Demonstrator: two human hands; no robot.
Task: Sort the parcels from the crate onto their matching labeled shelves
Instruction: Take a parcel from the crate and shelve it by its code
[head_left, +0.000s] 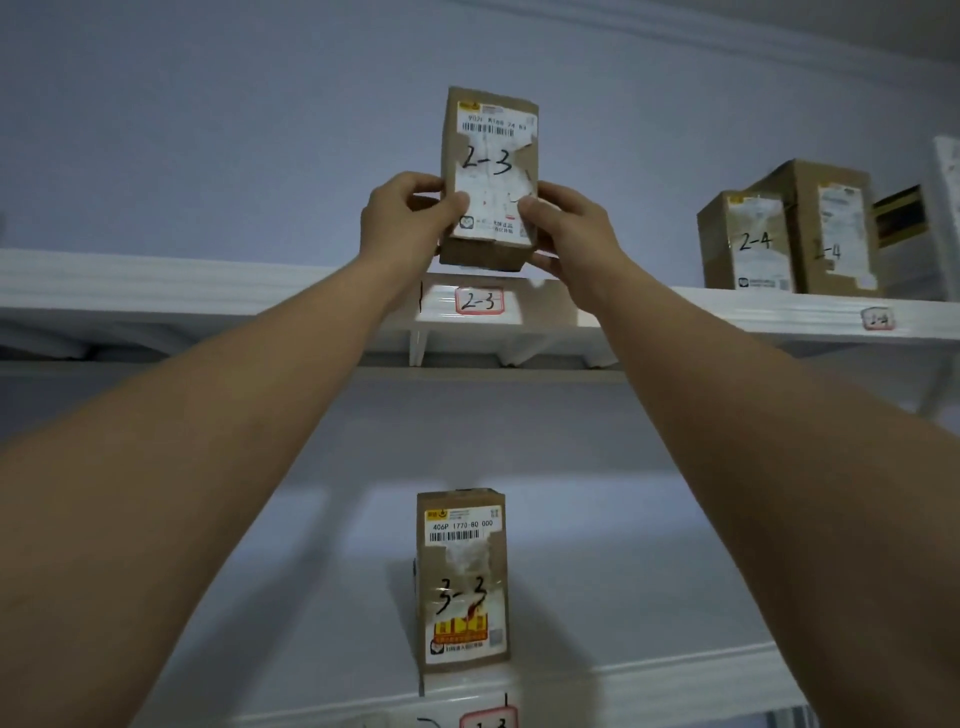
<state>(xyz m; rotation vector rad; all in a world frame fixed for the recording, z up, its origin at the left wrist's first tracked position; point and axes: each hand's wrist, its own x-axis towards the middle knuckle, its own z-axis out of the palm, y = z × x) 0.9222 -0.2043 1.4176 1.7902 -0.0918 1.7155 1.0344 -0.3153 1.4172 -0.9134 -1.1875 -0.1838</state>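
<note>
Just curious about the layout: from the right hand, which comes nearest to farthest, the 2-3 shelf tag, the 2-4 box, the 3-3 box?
1. 2-3 shelf tag, just below the right hand.
2. 2-4 box, same shelf, off right.
3. 3-3 box, shelf below.

Held parcel (488, 171) "2-3"; shelf tag (479, 301) "2-3".

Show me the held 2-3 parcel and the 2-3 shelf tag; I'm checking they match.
2-3 parcel (488, 161), head view, on its handwritten number.
2-3 shelf tag (479, 301), head view, middle of the red-bordered sticker.
</note>
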